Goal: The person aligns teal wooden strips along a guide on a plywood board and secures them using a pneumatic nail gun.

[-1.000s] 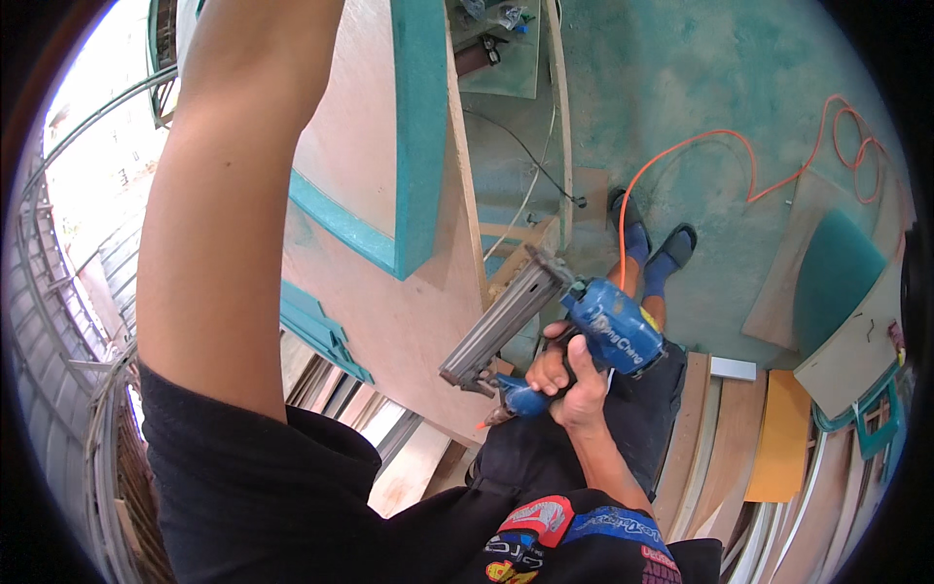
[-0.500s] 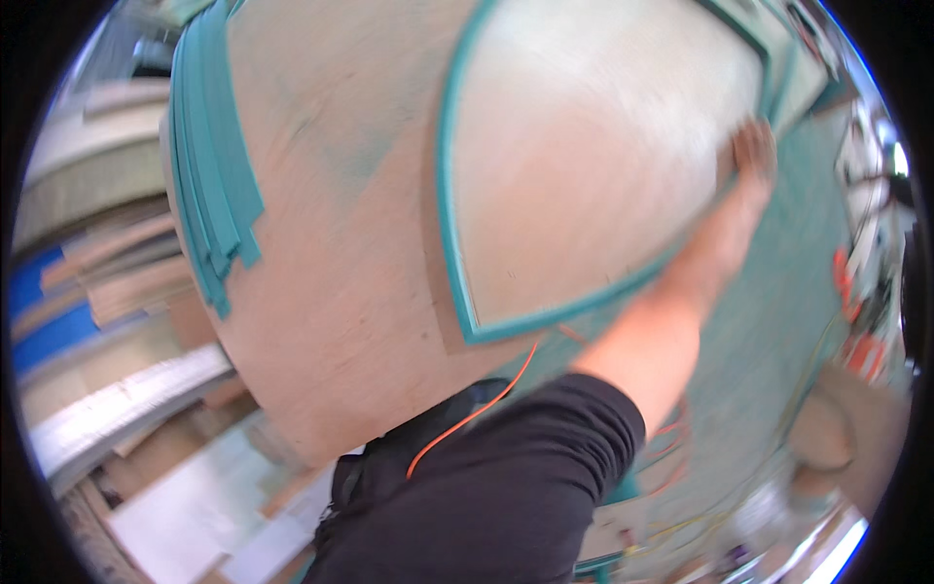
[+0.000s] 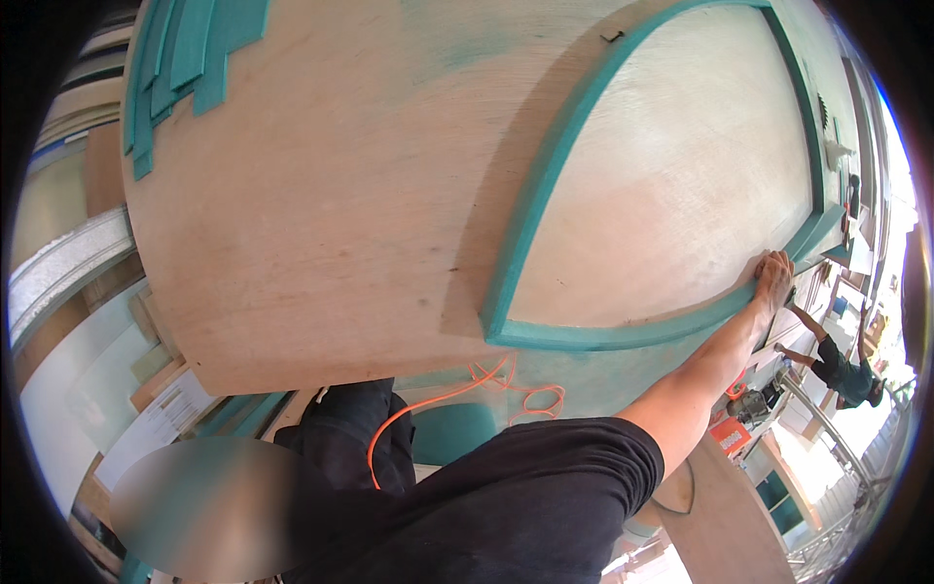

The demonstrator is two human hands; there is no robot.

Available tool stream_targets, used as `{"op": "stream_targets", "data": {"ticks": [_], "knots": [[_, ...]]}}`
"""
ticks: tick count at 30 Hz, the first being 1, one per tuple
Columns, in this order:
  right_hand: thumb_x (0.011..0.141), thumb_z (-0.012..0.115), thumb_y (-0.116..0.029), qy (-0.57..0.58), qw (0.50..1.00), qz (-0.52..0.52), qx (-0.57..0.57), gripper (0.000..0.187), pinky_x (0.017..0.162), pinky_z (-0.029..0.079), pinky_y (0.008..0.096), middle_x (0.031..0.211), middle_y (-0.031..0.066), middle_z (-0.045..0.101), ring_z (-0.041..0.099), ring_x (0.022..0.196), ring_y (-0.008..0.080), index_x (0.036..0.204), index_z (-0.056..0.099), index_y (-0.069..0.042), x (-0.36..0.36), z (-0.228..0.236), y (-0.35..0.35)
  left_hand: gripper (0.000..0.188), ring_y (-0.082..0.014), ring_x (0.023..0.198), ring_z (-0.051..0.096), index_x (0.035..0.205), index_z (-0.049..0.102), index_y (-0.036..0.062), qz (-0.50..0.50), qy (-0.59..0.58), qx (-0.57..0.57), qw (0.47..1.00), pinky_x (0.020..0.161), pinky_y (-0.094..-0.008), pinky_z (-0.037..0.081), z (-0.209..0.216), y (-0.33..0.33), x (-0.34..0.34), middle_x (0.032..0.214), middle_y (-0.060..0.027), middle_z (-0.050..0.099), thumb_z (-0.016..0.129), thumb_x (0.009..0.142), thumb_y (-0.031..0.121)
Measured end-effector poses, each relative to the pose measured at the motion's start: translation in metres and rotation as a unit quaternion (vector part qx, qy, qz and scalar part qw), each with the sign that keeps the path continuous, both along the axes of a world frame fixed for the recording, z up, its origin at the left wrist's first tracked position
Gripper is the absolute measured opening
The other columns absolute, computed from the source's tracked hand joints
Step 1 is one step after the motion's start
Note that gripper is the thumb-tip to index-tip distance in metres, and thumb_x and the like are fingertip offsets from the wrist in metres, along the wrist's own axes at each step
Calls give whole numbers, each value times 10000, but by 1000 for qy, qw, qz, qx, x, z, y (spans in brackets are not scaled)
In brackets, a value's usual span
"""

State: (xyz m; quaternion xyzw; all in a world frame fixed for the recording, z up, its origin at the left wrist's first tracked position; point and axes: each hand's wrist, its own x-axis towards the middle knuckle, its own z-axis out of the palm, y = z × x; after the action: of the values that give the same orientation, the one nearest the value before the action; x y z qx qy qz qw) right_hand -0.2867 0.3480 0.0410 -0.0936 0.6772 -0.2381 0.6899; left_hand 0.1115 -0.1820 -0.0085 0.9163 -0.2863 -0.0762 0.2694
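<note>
A large teal-painted frame (image 3: 593, 337) lies on a wide wooden worktop (image 3: 321, 234), with pale wood showing inside its rails. Its near left corner points toward me. My right arm, in a black sleeve, reaches out to the right. At the frame's near rail, close to its right end, my right hand (image 3: 774, 276) has its fingers curled over the teal edge. The underside of that grip is hidden. My left hand does not show.
Several teal slats (image 3: 183, 44) lie stacked at the worktop's far left. A small dark metal piece (image 3: 612, 38) rests beyond the frame. An orange cord (image 3: 413, 404) hangs by the near edge. Boards (image 3: 107, 360) are piled at left. Another person (image 3: 844, 370) stands at right.
The view has swung, so the frame and slats sit elsewhere in the picture. My right hand stays at the frame's right end, its fingers now clearly over the rail. Another person has come into view.
</note>
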Motion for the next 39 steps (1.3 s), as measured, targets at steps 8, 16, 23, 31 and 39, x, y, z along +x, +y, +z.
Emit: {"op": "stream_targets", "data": {"ticks": [8,16,23,31,39], "knots": [[1025,470,-519,-126,991,-42,29,548,767,484,403,715,6,514,548,721,202,1247,577,-30,-4,-14,21,221,-294,933,671,1119,624,38,3,-5,-107,994,750,-409,557,-45,-6,7,1060,-159,662,523,938,114],[1042,444,-516,-328,941,-85,-22,530,607,432,327,607,-44,375,417,531,111,1219,584,-36,71,-64,-50,533,-288,1046,706,1275,566,-23,-148,-126,45,980,842,-376,590,-28,14,57,1144,-172,710,644,874,320],[1051,459,-471,-457,888,-37,10,506,590,412,298,601,-36,381,408,512,109,1184,577,3,126,-79,-105,658,-303,1059,705,1237,569,-49,-194,-144,144,960,862,-363,589,9,17,37,1139,-188,709,718,743,359],[956,699,-310,-456,888,-44,29,329,526,422,270,593,-11,473,472,514,95,1025,660,9,164,-81,-158,570,-382,1075,682,1172,589,-111,-207,-274,200,918,927,-429,562,5,17,55,1123,-281,682,641,738,255],[926,736,-286,-380,920,74,-66,305,513,406,250,588,-15,509,486,519,81,999,688,5,157,-109,-241,676,-445,1048,669,1242,450,-190,-237,-312,235,890,910,-455,557,2,16,67,1094,-370,643,609,774,271]]}}
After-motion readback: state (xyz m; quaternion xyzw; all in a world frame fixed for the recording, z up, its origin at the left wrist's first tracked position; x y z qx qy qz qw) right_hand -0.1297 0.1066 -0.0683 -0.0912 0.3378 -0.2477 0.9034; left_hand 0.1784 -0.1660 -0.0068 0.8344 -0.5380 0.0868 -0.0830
